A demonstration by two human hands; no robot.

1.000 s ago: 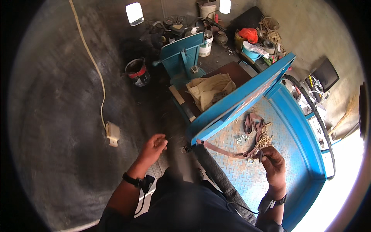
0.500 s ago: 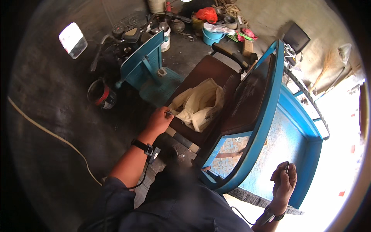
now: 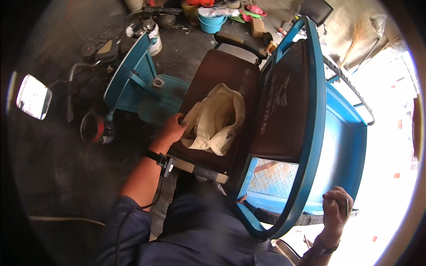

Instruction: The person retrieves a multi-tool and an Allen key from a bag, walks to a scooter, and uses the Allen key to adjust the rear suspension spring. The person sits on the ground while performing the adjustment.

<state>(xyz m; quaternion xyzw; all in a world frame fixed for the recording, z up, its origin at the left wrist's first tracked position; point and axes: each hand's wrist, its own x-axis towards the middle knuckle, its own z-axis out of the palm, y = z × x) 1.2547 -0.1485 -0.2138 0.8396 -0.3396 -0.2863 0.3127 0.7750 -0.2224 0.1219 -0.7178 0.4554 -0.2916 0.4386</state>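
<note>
My left hand (image 3: pixel 175 127) is closed at the left edge of an open cream cloth bag (image 3: pixel 212 116) lying on a brown padded seat (image 3: pixel 215 71); what its fingers hold is too small to make out. Beside the bag rises a brown backrest (image 3: pixel 282 102) in a blue metal frame (image 3: pixel 316 97). My right hand (image 3: pixel 337 207) is closed round a small thin metal piece (image 3: pixel 346 206), over the blue cargo bed (image 3: pixel 341 142) at the lower right.
A blue metal front board (image 3: pixel 126 75) stands left of the seat, near handlebars (image 3: pixel 80 66) with a mirror (image 3: pixel 33 96). A red-banded bucket (image 3: pixel 100 128) sits on the dark floor. A blue bucket (image 3: pixel 211 24) and clutter line the back. Bright doorway light is at right.
The view has swung toward the seat. My left hand has moved up and forward to the bag. My right hand, still closed, has moved right, away from the straps in the bed.
</note>
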